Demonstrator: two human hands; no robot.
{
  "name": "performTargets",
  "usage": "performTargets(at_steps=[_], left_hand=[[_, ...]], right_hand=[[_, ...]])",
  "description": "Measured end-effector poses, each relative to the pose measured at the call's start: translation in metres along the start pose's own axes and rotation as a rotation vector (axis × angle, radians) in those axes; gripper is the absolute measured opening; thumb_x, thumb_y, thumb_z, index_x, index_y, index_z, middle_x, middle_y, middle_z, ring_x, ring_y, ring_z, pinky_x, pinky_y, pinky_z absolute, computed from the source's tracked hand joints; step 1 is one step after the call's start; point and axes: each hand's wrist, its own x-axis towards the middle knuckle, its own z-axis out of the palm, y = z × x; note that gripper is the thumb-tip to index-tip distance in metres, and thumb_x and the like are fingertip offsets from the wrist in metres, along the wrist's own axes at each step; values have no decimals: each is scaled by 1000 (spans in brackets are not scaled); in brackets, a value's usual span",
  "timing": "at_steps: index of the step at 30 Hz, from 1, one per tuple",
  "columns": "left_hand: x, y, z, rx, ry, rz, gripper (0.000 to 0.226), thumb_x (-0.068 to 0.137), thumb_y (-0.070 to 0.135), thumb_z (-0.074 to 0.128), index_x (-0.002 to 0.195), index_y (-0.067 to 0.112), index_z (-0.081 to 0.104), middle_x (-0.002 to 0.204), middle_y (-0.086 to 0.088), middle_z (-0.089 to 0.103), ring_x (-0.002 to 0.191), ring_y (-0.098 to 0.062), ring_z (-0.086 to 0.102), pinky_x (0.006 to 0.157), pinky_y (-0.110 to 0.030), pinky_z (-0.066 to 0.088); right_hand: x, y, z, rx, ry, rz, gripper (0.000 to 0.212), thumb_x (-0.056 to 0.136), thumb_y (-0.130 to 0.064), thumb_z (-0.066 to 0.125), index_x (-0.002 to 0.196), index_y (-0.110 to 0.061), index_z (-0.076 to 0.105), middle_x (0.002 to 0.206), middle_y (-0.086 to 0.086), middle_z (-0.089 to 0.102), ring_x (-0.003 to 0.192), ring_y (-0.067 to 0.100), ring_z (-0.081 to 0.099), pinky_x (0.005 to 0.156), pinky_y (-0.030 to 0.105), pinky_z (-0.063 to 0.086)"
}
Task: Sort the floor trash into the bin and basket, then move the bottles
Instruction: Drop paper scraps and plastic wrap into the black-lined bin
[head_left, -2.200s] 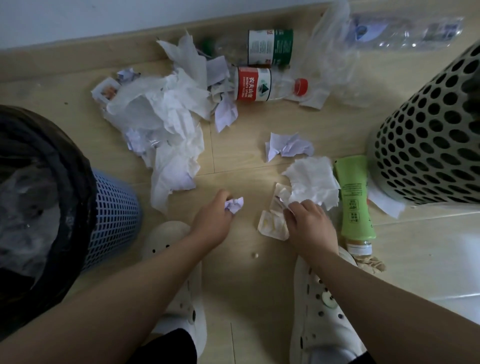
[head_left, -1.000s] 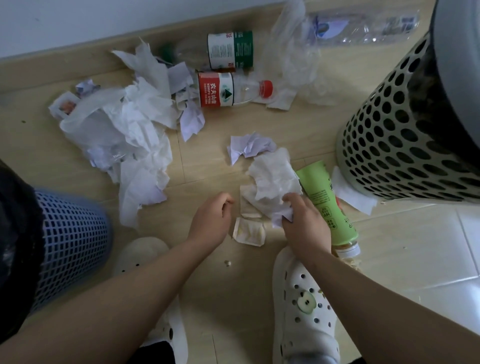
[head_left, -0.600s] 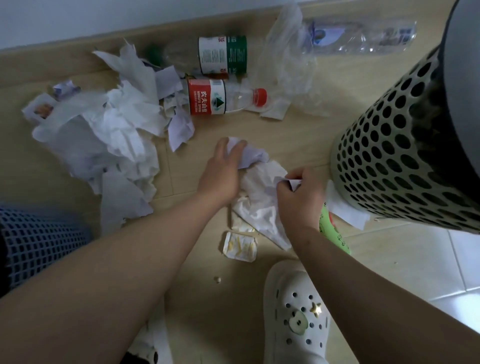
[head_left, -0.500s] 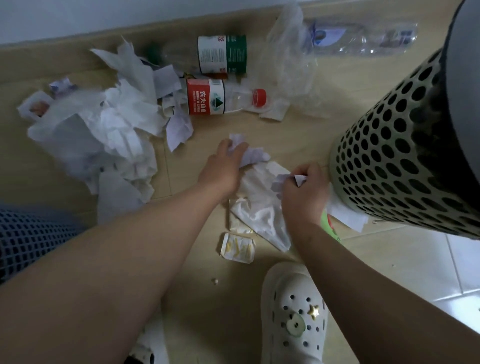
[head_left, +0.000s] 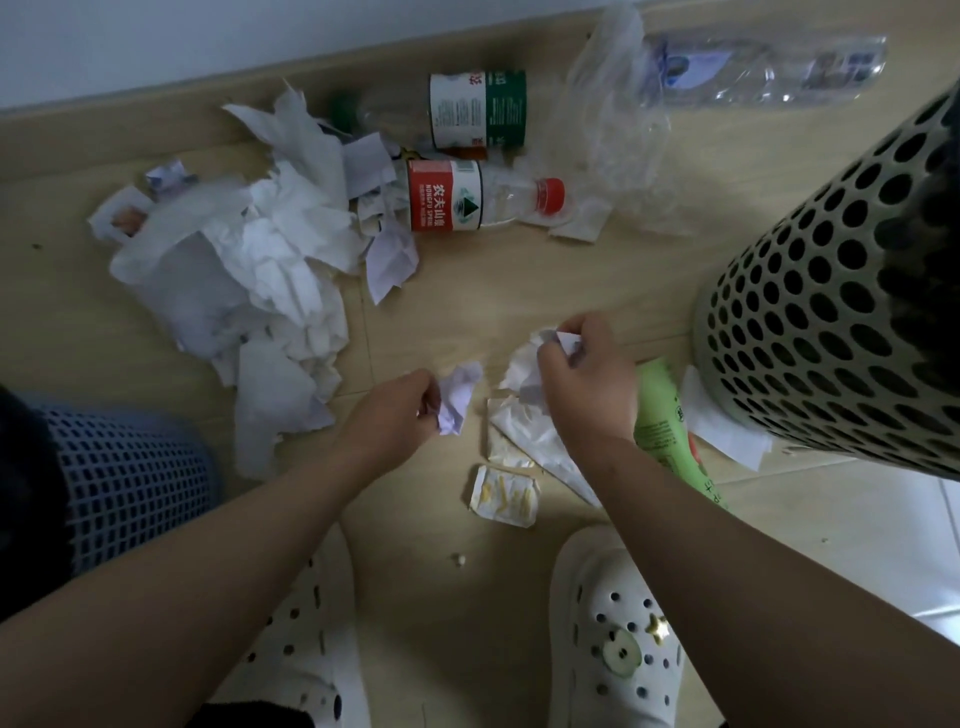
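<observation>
My left hand (head_left: 389, 415) grips a crumpled white paper ball (head_left: 457, 397) just above the floor. My right hand (head_left: 587, 384) holds a bunch of white tissue (head_left: 524, 431) that hangs down to the floor. A red-label bottle (head_left: 467, 202), a green-label bottle (head_left: 467, 109) and a clear crushed bottle (head_left: 753, 67) lie near the wall. Partly hidden behind my right wrist lies a green bottle (head_left: 660, 415). The blue bin (head_left: 130, 478) with a black liner is at left. At right stands the perforated basket (head_left: 831, 332).
A big heap of white tissue and paper (head_left: 249, 270) lies left of centre. A clear plastic bag (head_left: 613, 135) lies by the bottles. Two small empty packets (head_left: 504, 496) lie on the wood floor in front of my white clogs (head_left: 613, 639).
My left hand closed on the paper ball and pulled back toward me. My right hand gathered the tissue and lifted it. The view shifted slightly.
</observation>
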Motion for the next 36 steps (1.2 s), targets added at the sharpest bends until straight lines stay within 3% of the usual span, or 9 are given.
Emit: performTargets(at_steps=[5,8,11,16,18,21,25,32,36], left_hand=[[-20,-10,1,-176,-33,90,15,80,30,62,75,21,52,68,12,50,63,-6,44,58,-20,33],[-21,-8,0,-341,-6,170,19,69,42,47,79,28,54,69,9,51,63,-5,44,56,-20,35],[-23,-4,-1,-488,43,165,12,75,30,54,78,19,58,67,3,48,58,-2,43,52,-12,32],[-34,-3,5,-678,-99,-75,11,93,5,49,86,13,45,68,-2,54,57,-10,49,51,-17,42],[-38,-2,5,-693,-129,-93,11,94,6,47,87,13,42,62,-3,58,48,-6,54,50,-18,44],[-45,-1,5,-688,-78,-154,16,96,14,48,82,16,41,64,-3,56,39,0,49,43,-13,41],[-58,-3,-10,-654,33,-254,14,96,17,49,82,18,44,66,-1,55,37,-1,50,39,-14,36],[-94,23,-67,-657,143,-224,22,96,13,43,76,21,46,57,-1,54,29,2,46,34,-12,33],[-131,34,-100,-707,207,-262,19,96,14,43,79,19,48,56,-2,54,45,-14,46,45,-23,35]], right_hand=[[-11,-5,28,-11,-410,65,32,88,-34,60,117,-21,54,85,-7,53,73,10,52,59,17,40],[-19,-6,43,201,-587,200,21,85,-34,66,98,-18,63,92,2,61,84,18,63,57,17,53],[-19,-6,55,289,-549,283,14,85,-33,67,76,-23,64,86,7,67,95,30,67,80,45,57],[-21,-1,58,433,-420,396,7,86,-19,65,91,-14,64,89,7,65,83,22,65,65,30,57],[-25,5,59,386,-395,398,8,88,-19,62,80,-18,62,80,4,63,78,21,63,71,34,55],[-29,14,54,266,-302,352,19,88,-24,62,69,-23,58,79,4,64,89,29,66,84,42,55],[-31,12,29,132,-181,303,17,88,-25,61,77,-11,60,74,5,57,80,24,57,67,31,43],[-57,-60,8,24,-296,75,24,85,-28,61,86,-4,64,78,9,57,73,23,54,57,27,39],[-86,-116,-8,8,-349,-30,23,86,-28,59,87,-6,63,78,8,57,75,23,55,61,29,42]])
